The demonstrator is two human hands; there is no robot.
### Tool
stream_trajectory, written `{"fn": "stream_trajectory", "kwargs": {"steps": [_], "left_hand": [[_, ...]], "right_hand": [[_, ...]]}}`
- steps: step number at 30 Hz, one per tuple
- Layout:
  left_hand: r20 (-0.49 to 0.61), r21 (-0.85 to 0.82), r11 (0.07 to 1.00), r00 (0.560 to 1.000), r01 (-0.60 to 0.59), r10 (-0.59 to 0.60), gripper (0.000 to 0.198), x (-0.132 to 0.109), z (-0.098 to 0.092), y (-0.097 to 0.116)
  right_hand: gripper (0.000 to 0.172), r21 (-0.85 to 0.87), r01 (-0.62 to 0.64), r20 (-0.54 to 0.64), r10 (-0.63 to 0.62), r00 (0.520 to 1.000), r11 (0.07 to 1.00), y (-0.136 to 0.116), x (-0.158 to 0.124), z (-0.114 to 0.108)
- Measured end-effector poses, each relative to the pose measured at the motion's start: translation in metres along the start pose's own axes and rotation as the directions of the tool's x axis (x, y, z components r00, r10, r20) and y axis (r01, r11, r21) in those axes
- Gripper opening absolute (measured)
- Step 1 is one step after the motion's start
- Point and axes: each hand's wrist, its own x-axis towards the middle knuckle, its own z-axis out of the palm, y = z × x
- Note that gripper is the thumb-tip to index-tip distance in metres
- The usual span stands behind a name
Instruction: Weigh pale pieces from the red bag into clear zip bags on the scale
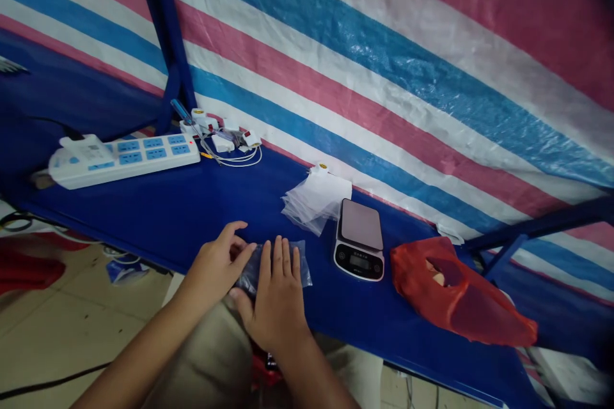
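Observation:
A clear plastic bag point(306, 265) lies flat near the front edge of the blue table. Across it rests my right hand point(278, 294), palm down, its fingers stretched out and pressed on the plastic. My left hand point(221, 262) is at the bag's left side, fingers loosely bent and apart, with the thumb tip touching or just over the plastic. The bag's middle is hidden under my hands, so I cannot tell what is in it. To the right stands a small digital scale point(361, 223) with a grey platform. Behind the bag is a stack of clear plastic bags point(311, 201).
A white power strip point(144, 156) lies at the left, beside white plugs, cables and a blue-handled screwdriver point(180, 110). A red plastic bag point(460, 300) sits at the right. Striped sheeting point(336, 57) hangs behind the blue table point(230, 192), with blue frame posts point(165, 32).

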Motion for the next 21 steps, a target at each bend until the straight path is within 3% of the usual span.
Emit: {"fn": "stream_trajectory", "kwargs": {"steps": [5, 12, 16, 18, 21], "left_hand": [[-0.059, 0.076, 0.997, 0.998, 0.026, -0.021, 0.041, -0.004, 0.004, 0.000], [-0.098, 0.113, 0.993, 0.994, -0.039, 0.050, 0.039, -0.001, 0.006, -0.008], [-0.104, 0.127, 0.988, 0.989, -0.089, 0.103, 0.041, 0.002, 0.007, -0.016], [-0.115, 0.161, 0.978, 0.982, -0.129, 0.148, 0.041, 0.003, 0.006, -0.019], [-0.148, 0.229, 0.955, 0.963, -0.189, 0.226, 0.040, 0.005, 0.003, -0.021]], "right_hand": [[0.086, -0.024, -0.041, -0.011, 0.041, 0.999, 0.999, 0.009, -0.005, -0.003], [0.079, -0.081, -0.134, -0.094, 0.126, 0.988, 0.988, 0.037, -0.027, -0.016], [0.080, -0.058, -0.037, -0.091, 0.032, 0.995, 0.998, 0.013, -0.017, -0.021], [0.083, -0.021, 0.059, -0.045, -0.060, 0.997, 0.998, -0.002, -0.004, -0.014], [0.088, 0.016, 0.074, 0.011, -0.074, 0.997, 0.997, -0.008, 0.010, -0.002]]}}
